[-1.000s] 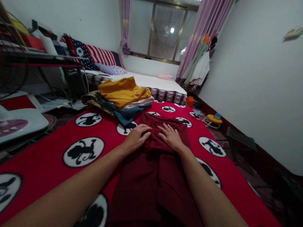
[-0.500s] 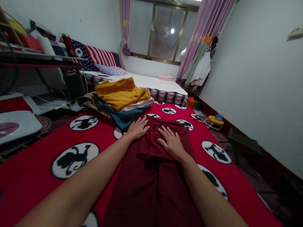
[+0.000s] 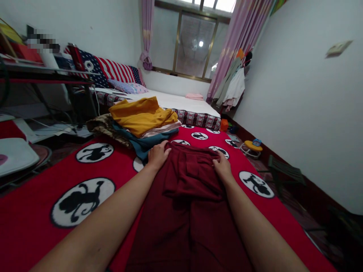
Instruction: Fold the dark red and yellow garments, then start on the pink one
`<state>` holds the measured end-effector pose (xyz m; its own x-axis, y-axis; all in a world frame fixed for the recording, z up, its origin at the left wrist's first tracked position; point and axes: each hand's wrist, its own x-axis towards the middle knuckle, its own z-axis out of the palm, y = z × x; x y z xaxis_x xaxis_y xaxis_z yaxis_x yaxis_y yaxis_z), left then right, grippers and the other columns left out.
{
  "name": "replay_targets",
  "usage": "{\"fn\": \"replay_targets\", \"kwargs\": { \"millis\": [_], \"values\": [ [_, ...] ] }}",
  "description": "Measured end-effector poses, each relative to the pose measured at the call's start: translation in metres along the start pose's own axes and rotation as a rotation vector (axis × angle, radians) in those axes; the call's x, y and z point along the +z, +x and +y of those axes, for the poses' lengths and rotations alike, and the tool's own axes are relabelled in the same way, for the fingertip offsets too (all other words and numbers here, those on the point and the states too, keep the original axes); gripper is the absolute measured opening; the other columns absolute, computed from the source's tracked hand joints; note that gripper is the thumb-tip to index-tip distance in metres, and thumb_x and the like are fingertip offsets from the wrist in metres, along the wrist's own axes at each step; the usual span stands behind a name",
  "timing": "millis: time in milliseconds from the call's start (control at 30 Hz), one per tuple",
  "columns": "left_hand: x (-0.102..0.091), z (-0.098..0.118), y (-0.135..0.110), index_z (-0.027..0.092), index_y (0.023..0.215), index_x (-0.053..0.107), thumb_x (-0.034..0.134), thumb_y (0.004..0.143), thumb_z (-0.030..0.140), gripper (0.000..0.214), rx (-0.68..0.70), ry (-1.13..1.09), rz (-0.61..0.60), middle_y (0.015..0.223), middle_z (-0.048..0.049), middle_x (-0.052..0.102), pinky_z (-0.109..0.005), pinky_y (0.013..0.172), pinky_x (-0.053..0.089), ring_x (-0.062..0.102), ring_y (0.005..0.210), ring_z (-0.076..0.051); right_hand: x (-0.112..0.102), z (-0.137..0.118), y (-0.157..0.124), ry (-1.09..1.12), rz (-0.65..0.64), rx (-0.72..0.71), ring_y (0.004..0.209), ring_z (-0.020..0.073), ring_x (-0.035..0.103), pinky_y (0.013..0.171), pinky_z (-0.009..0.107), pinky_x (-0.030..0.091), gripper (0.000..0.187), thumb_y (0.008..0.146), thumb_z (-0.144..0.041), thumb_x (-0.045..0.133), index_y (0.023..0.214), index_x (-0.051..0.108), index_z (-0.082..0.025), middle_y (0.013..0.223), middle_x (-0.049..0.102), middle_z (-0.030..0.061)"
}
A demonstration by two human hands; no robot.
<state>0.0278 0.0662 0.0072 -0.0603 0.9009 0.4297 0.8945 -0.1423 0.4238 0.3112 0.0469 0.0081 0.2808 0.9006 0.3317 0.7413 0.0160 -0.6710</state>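
Note:
A dark red garment (image 3: 187, 211) lies spread along a red blanket (image 3: 56, 173) printed with black-and-white monkey circles. Its far end is folded back towards me. My left hand (image 3: 157, 154) is closed on the garment's far left corner, fingers curled over the edge. My right hand (image 3: 222, 167) grips the far right corner the same way, fingers bent into the cloth. Both forearms run along either side of the garment.
A pile of folded clothes (image 3: 141, 119), mustard yellow on top with pink and teal beneath, sits just beyond my left hand. A mattress (image 3: 181, 102) lies further back under the window. A shelf (image 3: 42, 71) stands left. A small folding stool (image 3: 283, 172) and toys sit right.
Both hands slid from lying flat on the middle of the folded part outward to its far corners and closed on the cloth. The view tilted slightly forward.

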Motion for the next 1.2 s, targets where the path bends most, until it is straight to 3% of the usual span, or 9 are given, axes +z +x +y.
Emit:
{"fn": "replay_targets", "kwargs": {
  "millis": [133, 267, 467, 567, 700, 800, 933, 1033, 1200],
  "values": [
    [-0.001, 0.002, 0.001, 0.026, 0.118, 0.065, 0.056, 0.089, 0.036, 0.031, 0.077, 0.049, -0.022, 0.105, -0.0088, 0.072, -0.035, 0.078, 0.051, 0.068, 0.093, -0.028, 0.000, 0.001, 0.020, -0.257, -0.170, -0.067, 0.083, 0.0212, 0.067, 0.080, 0.033, 0.049, 0.032, 0.073, -0.017, 0.062, 0.104, 0.069, -0.020, 0.085, 0.072, 0.0039],
    [0.000, 0.002, 0.000, 0.023, 0.091, 0.069, 0.053, 0.090, 0.030, 0.017, 0.089, 0.069, -0.038, 0.100, -0.0076, 0.071, -0.032, 0.075, 0.051, 0.068, 0.090, -0.025, 0.006, -0.005, 0.018, -0.300, -0.099, -0.057, 0.090, 0.0273, 0.066, 0.081, 0.037, 0.048, 0.014, 0.076, -0.019, 0.058, 0.084, 0.069, -0.017, 0.089, 0.072, 0.0106],
    [-0.004, 0.005, -0.005, 0.021, 0.100, 0.061, 0.046, 0.093, 0.024, 0.017, 0.053, -0.007, 0.107, 0.100, -0.0080, 0.068, -0.030, 0.074, 0.049, 0.067, 0.090, -0.023, 0.011, -0.017, 0.003, -0.147, 0.129, -0.180, 0.093, 0.0240, 0.065, 0.084, 0.034, 0.047, 0.030, 0.089, -0.026, 0.039, 0.107, 0.060, -0.014, 0.101, 0.070, 0.0139],
    [-0.007, 0.005, -0.007, 0.022, 0.108, 0.060, 0.044, 0.094, 0.023, 0.021, 0.051, -0.014, 0.183, 0.100, -0.0067, 0.066, -0.031, 0.073, 0.048, 0.066, 0.090, -0.024, 0.014, -0.015, 0.006, -0.057, 0.087, -0.189, 0.091, 0.0238, 0.065, 0.084, 0.035, 0.047, 0.024, 0.087, -0.027, 0.046, 0.101, 0.061, -0.016, 0.096, 0.070, 0.0117],
    [-0.008, 0.003, -0.008, 0.026, 0.096, 0.071, 0.047, 0.090, 0.022, 0.025, -0.017, 0.119, 0.023, 0.098, -0.0072, 0.063, -0.032, 0.072, 0.049, 0.066, 0.084, -0.024, 0.012, -0.006, 0.012, -0.022, -0.044, -0.110, 0.085, 0.0241, 0.066, 0.080, 0.037, 0.050, 0.032, 0.085, -0.033, 0.052, 0.111, 0.059, -0.015, 0.094, 0.071, 0.0106],
    [-0.008, 0.001, -0.007, 0.026, 0.092, 0.075, 0.048, 0.088, 0.021, 0.027, -0.030, 0.153, -0.022, 0.099, -0.0081, 0.061, -0.034, 0.071, 0.050, 0.065, 0.083, -0.025, 0.006, -0.007, 0.004, 0.131, 0.006, -0.300, 0.092, 0.0224, 0.065, 0.083, 0.037, 0.051, 0.047, 0.088, -0.042, 0.052, 0.126, 0.051, -0.015, 0.110, 0.068, 0.0118],
    [-0.010, -0.001, -0.006, 0.025, 0.095, 0.074, 0.050, 0.086, 0.018, 0.026, 0.114, 0.038, 0.095, 0.102, -0.0072, 0.059, -0.032, 0.078, 0.050, 0.061, 0.093, -0.022, 0.004, -0.019, -0.011, 0.020, -0.248, -0.655, 0.118, 0.0209, 0.055, 0.104, 0.037, 0.041, 0.039, 0.089, -0.040, 0.054, 0.124, 0.060, -0.024, 0.127, 0.062, 0.0064],
    [-0.011, -0.002, -0.008, 0.022, 0.101, 0.071, 0.052, 0.089, 0.024, 0.023, 0.293, -0.170, 0.191, 0.109, -0.0069, 0.058, -0.031, 0.093, 0.047, 0.056, 0.106, -0.021, 0.012, -0.024, -0.016, -0.103, -0.416, -0.694, 0.125, 0.0170, 0.051, 0.110, 0.034, 0.036, 0.038, 0.095, -0.035, 0.045, 0.129, 0.059, -0.026, 0.133, 0.060, 0.0029],
    [-0.011, 0.006, -0.022, 0.021, 0.130, 0.057, 0.057, 0.089, 0.040, 0.046, 0.547, -0.346, -0.029, 0.146, -0.0098, 0.041, -0.040, 0.115, 0.031, 0.038, 0.136, -0.025, 0.016, -0.023, -0.017, -0.308, -0.445, -0.645, 0.140, 0.0174, 0.034, 0.117, 0.038, 0.025, 0.047, 0.100, -0.033, 0.033, 0.144, 0.044, -0.023, 0.149, 0.044, 0.0032]
  ]
}}
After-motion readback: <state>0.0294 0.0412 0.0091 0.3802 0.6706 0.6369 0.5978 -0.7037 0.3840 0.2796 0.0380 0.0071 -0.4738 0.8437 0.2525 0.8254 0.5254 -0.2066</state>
